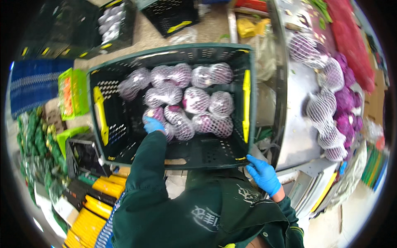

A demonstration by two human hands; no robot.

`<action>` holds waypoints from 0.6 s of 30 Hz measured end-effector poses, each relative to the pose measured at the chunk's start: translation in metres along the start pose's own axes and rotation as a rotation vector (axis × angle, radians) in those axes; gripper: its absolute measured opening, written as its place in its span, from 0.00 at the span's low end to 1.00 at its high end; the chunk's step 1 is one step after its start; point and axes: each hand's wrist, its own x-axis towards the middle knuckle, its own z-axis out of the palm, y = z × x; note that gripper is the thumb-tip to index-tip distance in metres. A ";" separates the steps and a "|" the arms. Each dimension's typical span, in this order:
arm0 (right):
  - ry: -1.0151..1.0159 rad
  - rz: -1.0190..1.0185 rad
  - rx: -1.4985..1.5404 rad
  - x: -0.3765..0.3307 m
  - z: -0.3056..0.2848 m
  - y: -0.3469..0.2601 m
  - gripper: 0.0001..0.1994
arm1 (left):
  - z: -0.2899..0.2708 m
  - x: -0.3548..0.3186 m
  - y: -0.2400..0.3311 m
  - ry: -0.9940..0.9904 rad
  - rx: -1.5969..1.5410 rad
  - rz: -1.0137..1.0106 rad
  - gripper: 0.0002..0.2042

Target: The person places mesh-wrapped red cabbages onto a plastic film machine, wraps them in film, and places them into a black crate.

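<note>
Nearby, a metal counter (300, 89) flanks the crate (215, 157), left hand (153, 124) clasping netted produce (156, 112), right hand (264, 175) loosely uncurled.

Purple vegetables (196, 100) (white-netted) lie clustered inside a dark crate (225, 151).

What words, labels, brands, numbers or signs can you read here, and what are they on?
White lettering on the dark green clothing, in two places: I don't copy out printed words.
Faint marks on a pale panel at right: too small to read.
I make out no other text.
</note>
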 end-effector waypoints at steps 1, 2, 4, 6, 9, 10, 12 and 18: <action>-0.014 0.005 -0.014 -0.002 0.000 -0.001 0.19 | 0.012 0.006 -0.019 0.029 0.163 0.188 0.17; -0.023 0.014 -0.023 -0.002 0.000 0.002 0.19 | 0.019 0.005 -0.015 0.048 0.187 0.136 0.15; -0.009 0.008 -0.021 -0.005 -0.004 0.007 0.20 | 0.025 0.011 -0.029 -0.017 0.227 0.083 0.19; 0.054 -0.056 -0.094 -0.002 -0.015 0.009 0.20 | 0.034 0.006 -0.042 0.076 0.365 0.148 0.22; 0.298 0.002 -0.090 -0.019 -0.046 0.027 0.20 | 0.030 0.006 -0.028 0.103 0.240 0.010 0.18; 0.379 0.017 -0.154 -0.020 -0.061 0.037 0.20 | 0.026 0.013 -0.028 0.094 0.274 0.035 0.18; 0.656 -0.012 -0.230 -0.026 -0.091 0.064 0.21 | 0.025 0.024 -0.030 0.072 0.350 0.086 0.18; 0.987 0.292 0.311 0.007 -0.205 0.158 0.29 | -0.066 -0.066 0.146 -0.219 -0.734 0.706 0.20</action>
